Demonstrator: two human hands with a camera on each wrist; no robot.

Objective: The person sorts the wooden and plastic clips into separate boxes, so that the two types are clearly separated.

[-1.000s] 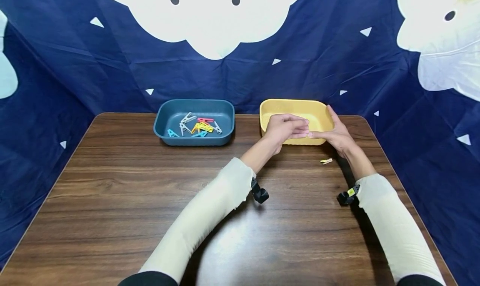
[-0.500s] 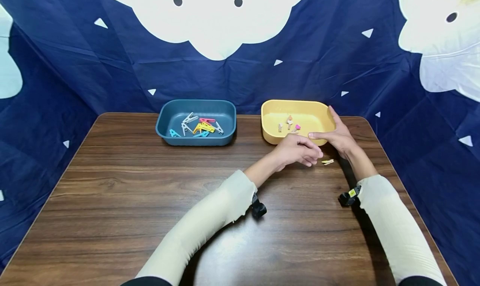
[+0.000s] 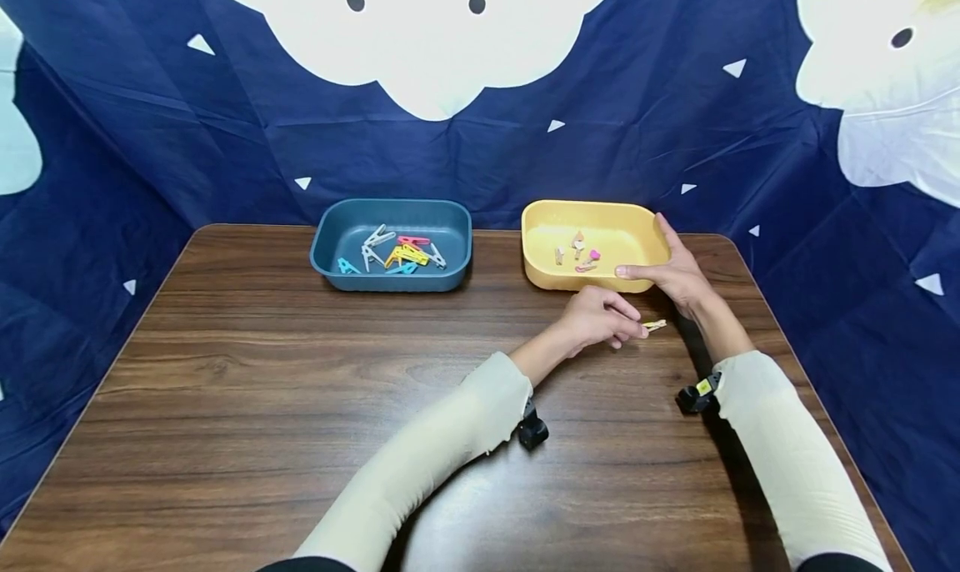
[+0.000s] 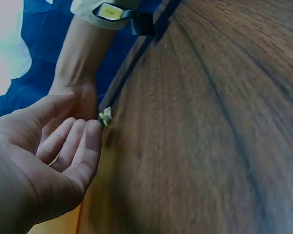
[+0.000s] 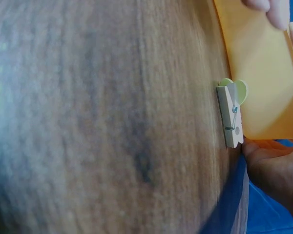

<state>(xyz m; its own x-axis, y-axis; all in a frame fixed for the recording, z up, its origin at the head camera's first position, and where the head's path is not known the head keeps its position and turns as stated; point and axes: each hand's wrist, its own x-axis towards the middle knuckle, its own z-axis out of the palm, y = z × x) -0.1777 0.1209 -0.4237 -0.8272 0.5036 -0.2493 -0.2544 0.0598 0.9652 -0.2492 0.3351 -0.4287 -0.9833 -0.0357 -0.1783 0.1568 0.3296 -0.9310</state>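
Observation:
A small wooden clothespin with a yellow-green heart [image 3: 656, 325] lies on the table in front of the yellow bin [image 3: 536, 270]. My left hand [image 3: 600, 315] reaches toward it from the left, fingers loosely bent and holding nothing. In the right wrist view the left fingertips [image 5: 277, 14] are apart from the clothespin [image 5: 231, 116]. My right hand [image 3: 678, 273] grips the bin's right front corner, thumb over the front rim and fingers along the right side. Inside the bin lie several small clothespins [image 3: 578, 243], some with pink or orange decorations.
A dark blue bin [image 3: 337, 282] at the back left holds several plastic clothespins [image 3: 412, 253] in yellow, white, red and light blue. Both bins stand near the back edge of the wooden table [image 3: 262, 372], before a blue cloth backdrop [image 3: 480, 163].
My left hand has come out from over the yellow bin, toward me and slightly right, to beside the clothespin on the table. Clothespins inside that bin now show. The right hand keeps its grip.

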